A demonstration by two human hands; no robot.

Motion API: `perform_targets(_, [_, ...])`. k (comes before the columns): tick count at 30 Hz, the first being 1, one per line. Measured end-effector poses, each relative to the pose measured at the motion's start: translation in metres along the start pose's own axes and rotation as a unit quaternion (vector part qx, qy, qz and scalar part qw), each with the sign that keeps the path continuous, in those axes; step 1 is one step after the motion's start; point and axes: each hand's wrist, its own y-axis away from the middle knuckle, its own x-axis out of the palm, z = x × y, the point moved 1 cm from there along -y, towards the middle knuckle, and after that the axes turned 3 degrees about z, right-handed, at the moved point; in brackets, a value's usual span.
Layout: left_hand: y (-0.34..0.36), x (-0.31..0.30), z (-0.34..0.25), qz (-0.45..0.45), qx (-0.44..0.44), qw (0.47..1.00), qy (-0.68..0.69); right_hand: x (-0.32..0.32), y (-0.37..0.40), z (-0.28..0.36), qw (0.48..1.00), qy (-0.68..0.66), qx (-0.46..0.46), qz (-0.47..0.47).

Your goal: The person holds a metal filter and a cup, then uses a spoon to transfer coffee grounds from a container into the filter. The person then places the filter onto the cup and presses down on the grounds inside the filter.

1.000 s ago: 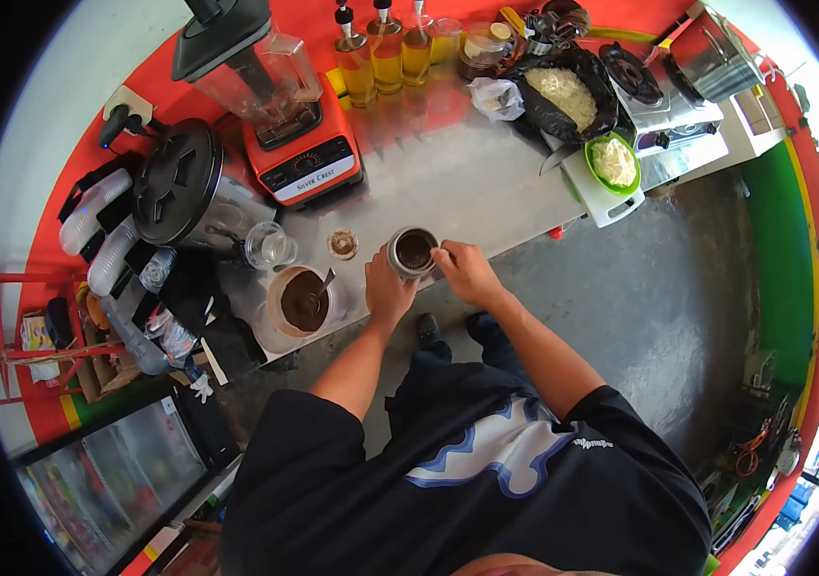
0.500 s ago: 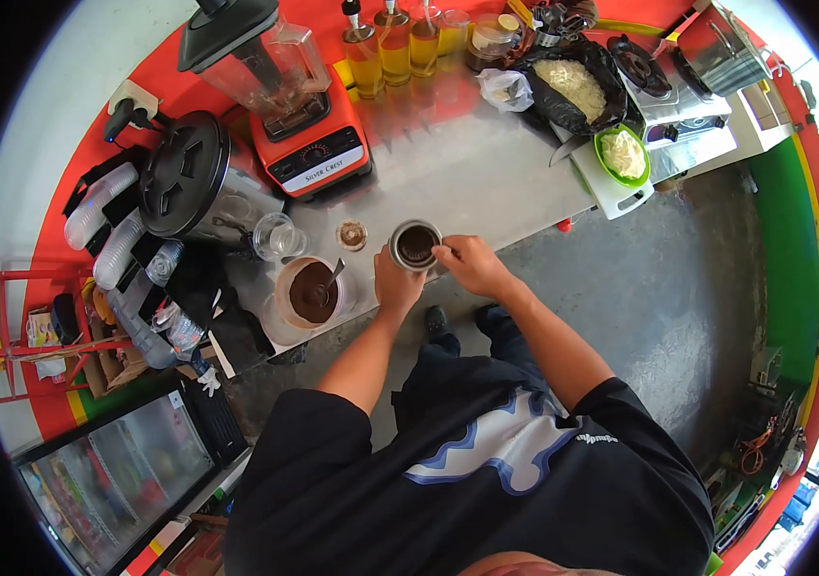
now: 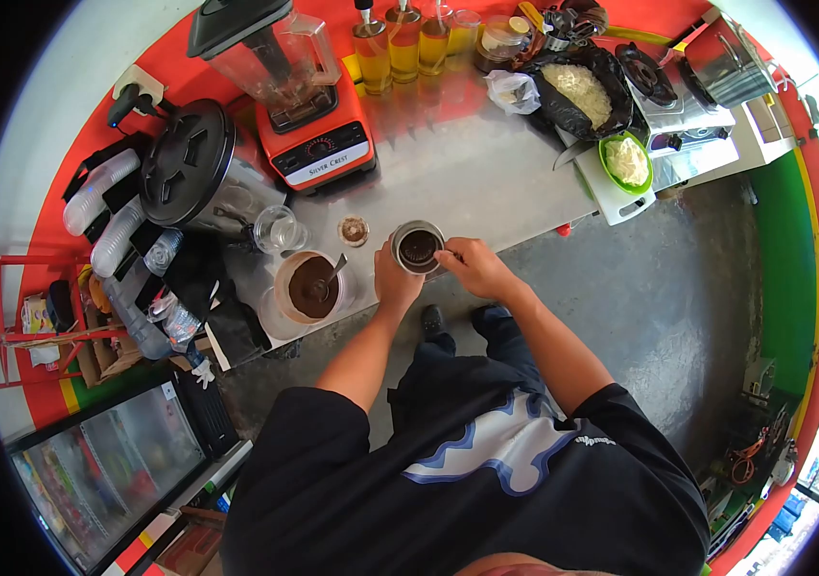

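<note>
A round metal cup [image 3: 418, 248] with dark brown contents stands over the counter's front edge. My left hand [image 3: 396, 280] is wrapped round its left and lower side. My right hand [image 3: 474, 268] is closed at the cup's right rim, pinching something thin that I cannot make out clearly. Left of the cup, a small round lid or dish [image 3: 354, 230] with brown powder lies on the metal counter [image 3: 467, 178]. Nearer the front left sits a tub of brown powder [image 3: 309, 287], with a spoon [image 3: 336, 269] standing in it.
A red blender [image 3: 315, 144] stands behind, beside a large black-lidded container [image 3: 189, 165] and clear plastic cups [image 3: 280, 230]. Oil bottles [image 3: 404, 43] line the back. At the right are a black bag [image 3: 577, 91], a green bowl [image 3: 626, 163] and a stove [image 3: 683, 120].
The view has shifted slightly. Both hands stay at the cup, and the dark contents now look different, with more of the surface showing.
</note>
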Motion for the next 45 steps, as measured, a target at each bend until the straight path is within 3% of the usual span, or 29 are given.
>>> perform_targets(1, [-0.001, 0.000, 0.002, 0.000, -0.002, 1.000, 0.001, 0.000, 0.000, 0.001, 0.999, -0.006, 0.039, -0.022])
perform_targets(3, [-0.008, 0.000, 0.005, 0.019, 0.124, 0.988, -0.090, 0.000, -0.002, 0.003, 0.996, -0.009, 0.075, -0.044])
perform_targets(6, [-0.005, 0.007, 0.017, 0.046, 0.076, 0.994, -0.061, 0.004, -0.004, 0.005, 0.997, -0.024, 0.067, -0.007])
perform_targets(11, [-0.009, -0.002, 0.005, 0.062, 0.118, 0.990, -0.042, 0.010, -0.009, 0.004, 0.996, -0.041, 0.043, -0.061])
perform_targets(15, [-0.009, -0.004, 0.006, 0.062, 0.118, 0.991, -0.017, 0.010, -0.011, 0.003, 0.998, -0.035, 0.044, -0.002])
perform_targets(17, [-0.008, -0.005, 0.003, 0.050, 0.122, 0.991, -0.028, 0.010, -0.012, 0.010, 0.995, -0.048, 0.070, -0.057])
perform_targets(21, [-0.007, -0.008, 0.001, 0.053, 0.122, 0.991, -0.020, 0.009, -0.013, 0.013, 0.998, -0.028, 0.049, -0.012])
perform_targets(24, [-0.008, -0.004, 0.008, 0.061, 0.108, 0.990, -0.063, 0.010, -0.016, 0.011, 0.991, -0.022, 0.105, -0.074])
perform_targets(27, [-0.007, -0.007, 0.008, 0.096, 0.120, 0.985, -0.082, 0.014, -0.017, 0.011, 1.000, -0.010, 0.027, -0.008])
perform_targets(29, [-0.004, -0.006, 0.005, 0.057, 0.093, 0.991, -0.078, 0.010, -0.018, 0.015, 0.993, -0.026, 0.095, -0.073])
perform_targets(31, [-0.006, -0.007, 0.002, 0.017, 0.066, 0.995, -0.074, 0.009, -0.015, 0.013, 0.997, -0.017, 0.064, -0.037])
perform_targets(32, [-0.007, -0.009, 0.002, 0.055, 0.093, 0.992, -0.067, 0.010, -0.014, 0.012, 0.999, -0.008, 0.035, 0.001])
perform_targets(34, [-0.005, -0.008, 0.002, 0.092, 0.119, 0.987, -0.061, 0.009, -0.014, 0.012, 0.998, -0.013, 0.060, -0.030])
perform_targets(36, [-0.003, -0.005, 0.002, 0.001, 0.075, 0.996, -0.041, 0.009, -0.015, 0.009, 0.995, -0.017, 0.081, -0.061])
perform_targets(38, [-0.004, -0.005, 0.006, 0.008, 0.112, 0.992, -0.054, 0.012, -0.013, 0.007, 1.000, 0.008, 0.003, -0.001])
perform_targets(39, [-0.003, -0.004, 0.010, 0.017, 0.150, 0.986, -0.065, 0.012, -0.013, 0.008, 1.000, 0.007, 0.004, 0.001])
perform_targets(43, [-0.005, 0.006, 0.016, -0.004, 0.121, 0.991, -0.051, 0.011, -0.011, 0.008, 0.999, 0.006, 0.030, -0.027])
perform_targets(45, [-0.004, 0.003, 0.017, 0.012, 0.156, 0.982, -0.104, 0.010, -0.009, 0.007, 0.999, 0.002, 0.035, -0.023])
